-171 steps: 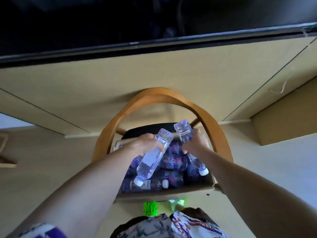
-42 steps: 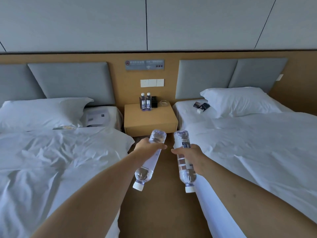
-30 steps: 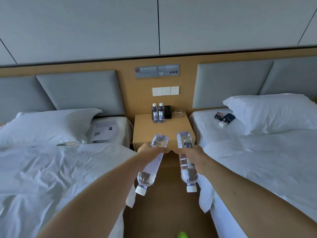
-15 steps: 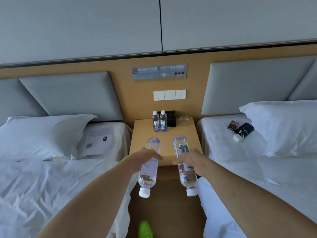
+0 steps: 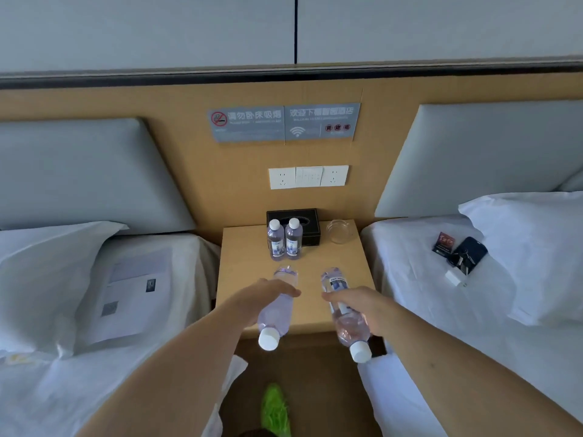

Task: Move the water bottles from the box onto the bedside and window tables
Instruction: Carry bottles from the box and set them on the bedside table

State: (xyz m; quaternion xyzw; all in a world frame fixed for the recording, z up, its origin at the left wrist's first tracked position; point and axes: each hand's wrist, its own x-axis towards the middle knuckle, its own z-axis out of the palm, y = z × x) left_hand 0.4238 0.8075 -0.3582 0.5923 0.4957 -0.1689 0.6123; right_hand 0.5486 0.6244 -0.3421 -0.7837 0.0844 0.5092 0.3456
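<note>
I had a bottle (image 5: 277,305) gripped in my left hand (image 5: 262,299) and another bottle (image 5: 345,313) in my right hand (image 5: 356,305), fingers curled round each. Both lay tilted, caps toward me, bases pointing beyond my fingers over the bedside table (image 5: 246,279), short of two standing bottles (image 5: 285,239).

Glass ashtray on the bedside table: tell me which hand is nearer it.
Right. The right hand is just below the glass ashtray; the left hand is farther off, down and left.
</note>
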